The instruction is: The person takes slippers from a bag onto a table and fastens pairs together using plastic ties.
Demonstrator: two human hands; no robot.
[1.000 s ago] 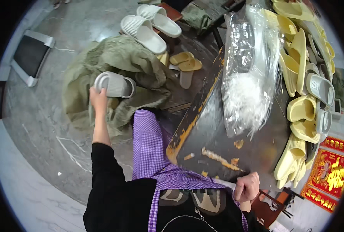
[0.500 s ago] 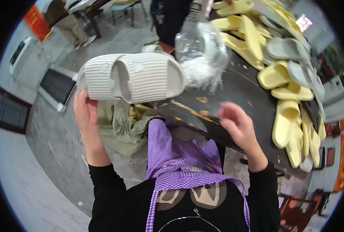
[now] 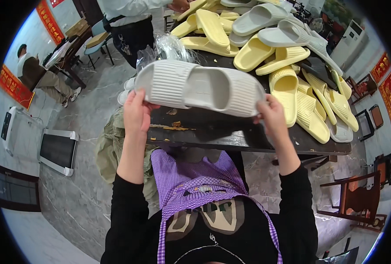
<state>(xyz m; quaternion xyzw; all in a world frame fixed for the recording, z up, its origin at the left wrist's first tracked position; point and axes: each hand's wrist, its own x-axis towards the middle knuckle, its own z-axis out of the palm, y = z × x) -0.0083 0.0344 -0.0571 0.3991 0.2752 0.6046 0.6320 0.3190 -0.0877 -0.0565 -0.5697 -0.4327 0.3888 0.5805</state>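
Observation:
A pair of light grey ribbed slide slippers point(image 3: 169, 83) stretches lengthwise between my two hands, the slippers overlapping end over end above the dark table. My left hand point(image 3: 138, 112) grips the near edge at their left end, thumb up against the ribbed strap. At the right end my right hand point(image 3: 271, 116) is closed on the edge, its fingers partly hidden behind the slippers. Yellow slippers point(image 3: 284, 92) and more grey slippers point(image 3: 261, 18) lie heaped on the table just beyond my right hand.
Clear plastic bags point(image 3: 173, 47) lie on the dark table point(image 3: 217, 132) behind the held pair. A person point(image 3: 131, 35) stands at the far side. A green cloth sack point(image 3: 109, 147) is on the floor at left, a treadmill point(image 3: 58, 152) farther left, a wooden chair point(image 3: 358, 198) at right.
My right hand has come up from above the table and taken hold of the slippers' right end. The pair has moved right. My view has shifted, showing more of the room at left.

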